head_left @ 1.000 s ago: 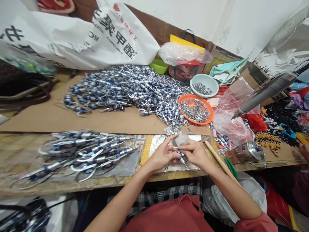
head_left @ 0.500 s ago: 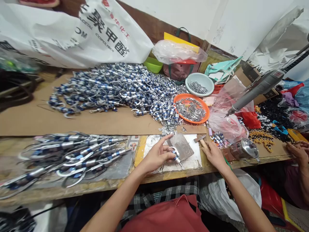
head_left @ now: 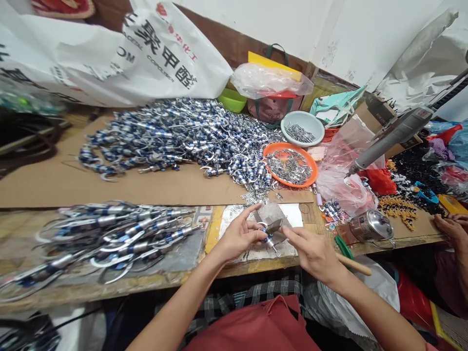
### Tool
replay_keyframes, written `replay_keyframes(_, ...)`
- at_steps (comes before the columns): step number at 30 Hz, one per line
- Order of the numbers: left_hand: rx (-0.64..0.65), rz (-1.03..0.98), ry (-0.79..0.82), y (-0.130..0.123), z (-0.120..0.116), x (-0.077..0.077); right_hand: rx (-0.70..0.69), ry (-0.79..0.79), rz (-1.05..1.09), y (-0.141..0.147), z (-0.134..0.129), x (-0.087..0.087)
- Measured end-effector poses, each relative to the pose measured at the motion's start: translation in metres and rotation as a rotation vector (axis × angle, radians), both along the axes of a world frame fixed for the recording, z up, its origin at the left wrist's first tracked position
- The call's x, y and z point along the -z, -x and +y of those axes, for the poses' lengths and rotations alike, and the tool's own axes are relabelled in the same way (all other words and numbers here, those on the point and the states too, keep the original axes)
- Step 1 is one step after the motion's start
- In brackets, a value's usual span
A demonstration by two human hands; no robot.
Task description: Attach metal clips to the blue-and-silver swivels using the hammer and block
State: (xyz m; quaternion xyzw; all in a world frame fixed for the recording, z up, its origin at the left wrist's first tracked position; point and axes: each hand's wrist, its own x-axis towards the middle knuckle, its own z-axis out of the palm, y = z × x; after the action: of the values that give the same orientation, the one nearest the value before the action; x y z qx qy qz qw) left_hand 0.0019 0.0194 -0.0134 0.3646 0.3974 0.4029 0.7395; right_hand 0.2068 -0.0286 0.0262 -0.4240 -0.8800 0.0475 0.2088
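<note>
My left hand (head_left: 239, 235) pinches a small silver hook piece (head_left: 269, 240) with blue bands and a ring at its end, against a flat grey block (head_left: 268, 211). The index finger of that hand stretches over the block. Closed round a hammer (head_left: 355, 264), my right hand (head_left: 317, 254) is just right of the piece. The wooden handle sticks out behind the wrist. Its metal head is over the hook piece and partly covers it; whether they touch I cannot tell. Under the block lies a white sheet (head_left: 295, 214).
A big heap of similar hook pieces (head_left: 171, 134) covers the cardboard behind; more lie front left (head_left: 127, 239). An orange plate (head_left: 313, 170) and pale blue bowl (head_left: 322, 130) hold metal parts. An electric screwdriver (head_left: 395, 136) hangs at right, above a metal mug (head_left: 370, 225). Another person's hand (head_left: 453, 229) is far right.
My right hand has moved left with the hammer, from beside the white sheet to the hook piece, and the hammer head is now over it. My left hand stays in place.
</note>
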Motion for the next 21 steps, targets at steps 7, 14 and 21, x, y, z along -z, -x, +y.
replay_keyframes(7,0.019,0.03,-0.041,0.0,0.001,0.002,0.139,0.16,0.168,-0.012,0.016,0.018)
replay_keyframes(14,-0.088,0.215,-0.206,0.002,-0.004,0.008,0.479,0.364,0.035,-0.066,0.056,0.046)
replay_keyframes(21,-0.301,0.193,-0.439,-0.003,-0.011,0.008,0.341,0.065,-0.16,-0.008,0.111,0.046)
